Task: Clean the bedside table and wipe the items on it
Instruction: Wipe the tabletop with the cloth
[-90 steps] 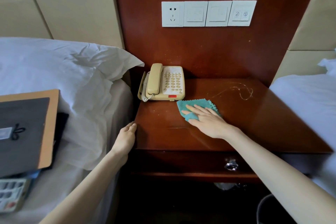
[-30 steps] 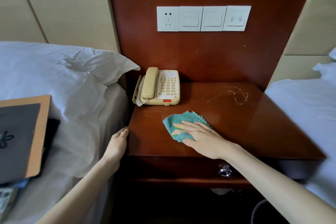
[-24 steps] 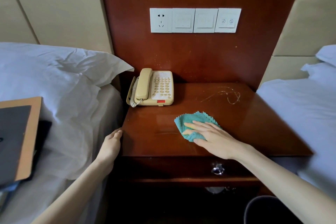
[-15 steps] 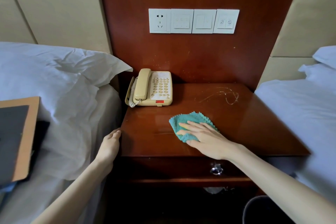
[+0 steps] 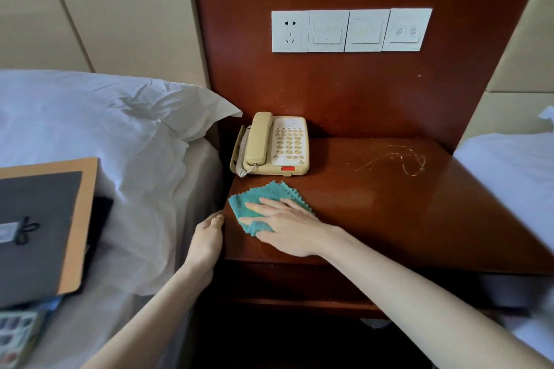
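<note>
A dark red wooden bedside table [image 5: 404, 219] stands between two beds. My right hand [image 5: 287, 226] lies flat with straight fingers on a teal cloth [image 5: 254, 196] and presses it onto the front left part of the tabletop. My left hand [image 5: 207, 241] rests with relaxed fingers against the table's left edge. A beige corded telephone [image 5: 274, 144] sits at the back left of the table, just behind the cloth. A thin pale thread or wire [image 5: 401, 159] lies in a loop at the back right.
A white pillow [image 5: 105, 129] and bed lie at the left, with a brown-edged dark folder [image 5: 39, 231] and a remote control [image 5: 18, 335] on the bed. A second white bed [image 5: 509, 177] is at the right. A socket and switch panel [image 5: 350, 30] is on the wooden wall panel.
My right hand has slid the teal cloth leftward to the table's front left corner, close to my left hand. The left hand has stayed on the table's edge.
</note>
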